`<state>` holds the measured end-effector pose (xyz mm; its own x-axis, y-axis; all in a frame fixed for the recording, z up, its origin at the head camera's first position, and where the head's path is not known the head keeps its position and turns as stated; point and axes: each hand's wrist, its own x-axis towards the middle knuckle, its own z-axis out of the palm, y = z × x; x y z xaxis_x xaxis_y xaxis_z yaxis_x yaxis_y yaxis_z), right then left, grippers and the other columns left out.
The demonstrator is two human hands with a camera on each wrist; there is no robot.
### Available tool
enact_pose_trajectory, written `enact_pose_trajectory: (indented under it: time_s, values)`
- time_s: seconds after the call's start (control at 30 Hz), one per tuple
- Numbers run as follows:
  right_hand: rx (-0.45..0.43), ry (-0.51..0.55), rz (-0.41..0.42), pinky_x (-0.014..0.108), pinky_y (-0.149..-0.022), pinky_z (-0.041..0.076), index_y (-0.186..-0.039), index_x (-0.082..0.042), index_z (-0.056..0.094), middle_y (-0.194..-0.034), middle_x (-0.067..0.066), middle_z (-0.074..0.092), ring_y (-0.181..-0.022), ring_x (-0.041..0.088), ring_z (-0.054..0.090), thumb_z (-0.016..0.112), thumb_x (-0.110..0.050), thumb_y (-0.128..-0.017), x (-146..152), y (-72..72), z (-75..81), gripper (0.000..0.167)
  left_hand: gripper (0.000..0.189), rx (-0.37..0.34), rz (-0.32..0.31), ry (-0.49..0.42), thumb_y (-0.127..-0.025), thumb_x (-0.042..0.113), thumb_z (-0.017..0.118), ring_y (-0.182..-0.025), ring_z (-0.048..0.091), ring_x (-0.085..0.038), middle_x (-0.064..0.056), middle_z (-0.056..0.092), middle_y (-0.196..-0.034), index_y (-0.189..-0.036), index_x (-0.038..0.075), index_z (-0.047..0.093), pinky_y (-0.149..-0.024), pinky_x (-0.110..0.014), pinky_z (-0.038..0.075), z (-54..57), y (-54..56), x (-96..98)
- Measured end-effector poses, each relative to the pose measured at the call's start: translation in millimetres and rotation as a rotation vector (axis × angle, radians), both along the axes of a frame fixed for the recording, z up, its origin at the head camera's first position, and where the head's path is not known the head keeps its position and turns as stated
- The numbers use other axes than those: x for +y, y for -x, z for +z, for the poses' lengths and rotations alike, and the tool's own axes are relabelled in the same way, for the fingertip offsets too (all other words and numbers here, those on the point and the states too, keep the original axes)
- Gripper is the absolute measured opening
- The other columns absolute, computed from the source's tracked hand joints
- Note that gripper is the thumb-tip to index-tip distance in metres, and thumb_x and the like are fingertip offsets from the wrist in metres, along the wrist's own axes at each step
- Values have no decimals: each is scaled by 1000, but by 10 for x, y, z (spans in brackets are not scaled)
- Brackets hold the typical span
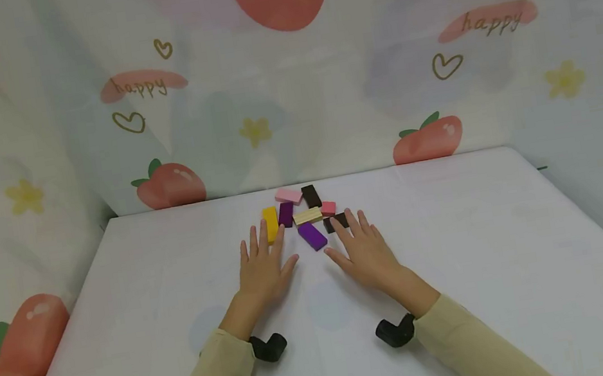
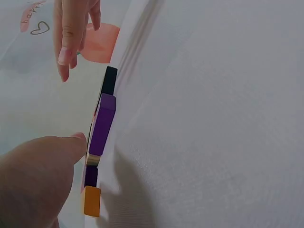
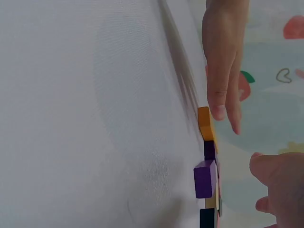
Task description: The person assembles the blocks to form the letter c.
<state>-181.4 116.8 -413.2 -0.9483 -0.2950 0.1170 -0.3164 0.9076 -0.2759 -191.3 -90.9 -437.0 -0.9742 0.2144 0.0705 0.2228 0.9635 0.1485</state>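
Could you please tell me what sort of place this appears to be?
Probably a screened-off tabletop recording setup: a white table, a fruit-and-flower-print backdrop behind and beside it, and small coloured blocks grouped near the table's far edge.

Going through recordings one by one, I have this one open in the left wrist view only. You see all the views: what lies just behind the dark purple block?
Observer: A light pink block, as the head view shows.
Operator: Thanks. I make out one black block. Is there another?
Observer: Yes, the head view has a second black block at the back, beside the light pink one.
Operator: And the left hand? I can't see how its fingers lie.
Observer: From the head view, they are straight and spread apart.
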Motion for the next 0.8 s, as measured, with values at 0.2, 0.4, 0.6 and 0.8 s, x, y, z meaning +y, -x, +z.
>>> enact_pose_trajectory:
  time_s: [0.2, 0.4, 0.6, 0.8]
  values:
    - [-11, -22, 16, 58, -102, 21, -143, -5, 31, -147, 23, 19, -134, 43, 11, 45, -47, -93, -113, 75, 16, 66, 71, -15, -26, 30, -92, 54, 38, -137, -1, -35, -14, -1, -152, -149, 19, 13, -107, -54, 5, -5, 110, 0]
    - [-20, -46, 39, 56, -105, 17, -142, -5, 33, -147, 22, 22, -135, 41, 11, 44, -47, -93, -201, 150, -9, 65, 71, -31, -53, 58, -93, 54, 37, -137, -1, -34, -14, 1, -152, -149, 17, 14, -108, -53, 5, -14, 220, -38]
    - [21, -60, 92, 52, -106, 18, -140, -3, 37, -144, 22, 27, -134, 40, 18, 48, -42, -93, -258, 234, -56, 61, 66, -12, -123, 4, -95, 47, 37, -138, 1, -33, -17, 6, -152, -148, 13, 16, -109, -50, 3, -16, 319, -88]
    - [46, -64, 143, 46, -107, 21, -134, -1, 44, -141, 21, 34, -132, 37, 25, 50, -35, -94, -309, 308, -138, 54, 66, -44, -139, 25, -96, 48, 35, -138, 2, -32, -16, 5, -152, -148, 13, 15, -109, -48, 5, -16, 387, -132]
